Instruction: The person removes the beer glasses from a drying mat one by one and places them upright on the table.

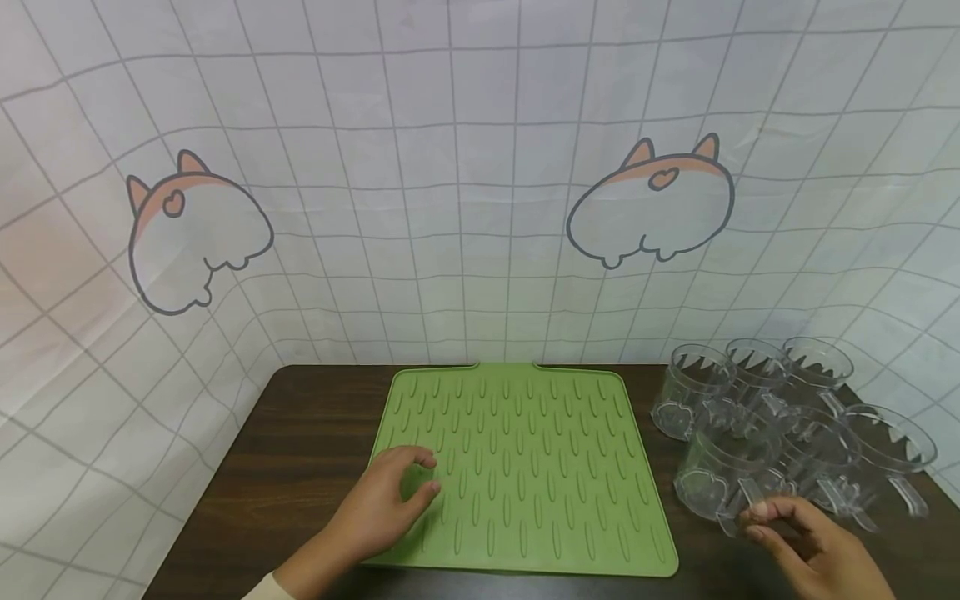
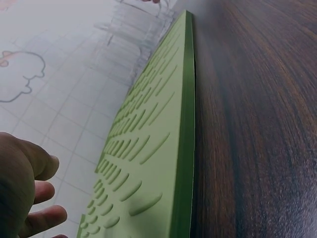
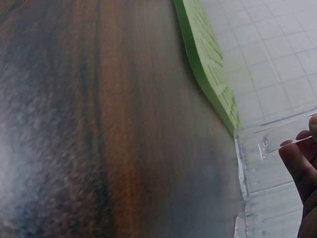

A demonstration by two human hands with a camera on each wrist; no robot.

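My left hand (image 1: pixel 386 502) hovers over the left part of a green ridged mat (image 1: pixel 528 467). Its fingers are loosely bent, the thumb stands apart from them, and nothing is between them. At the right, my right hand (image 1: pixel 825 550) pinches the handle (image 1: pixel 750 493) of a clear mug (image 1: pixel 705 492), the front left one of a group. In the right wrist view, the thumb and fingertips (image 3: pixel 297 161) meet at this see-through handle. The mug stands upright, just right of the mat. Whether its base touches the table is hard to see.
Several more clear mugs (image 1: pixel 693 375) stand upright in two rows at the right, close together, handles toward me. The dark wooden table (image 1: pixel 277 442) shows on both sides of the mat. A white gridded curtain (image 1: pixel 420 208) with dog drawings hangs behind and at the sides.
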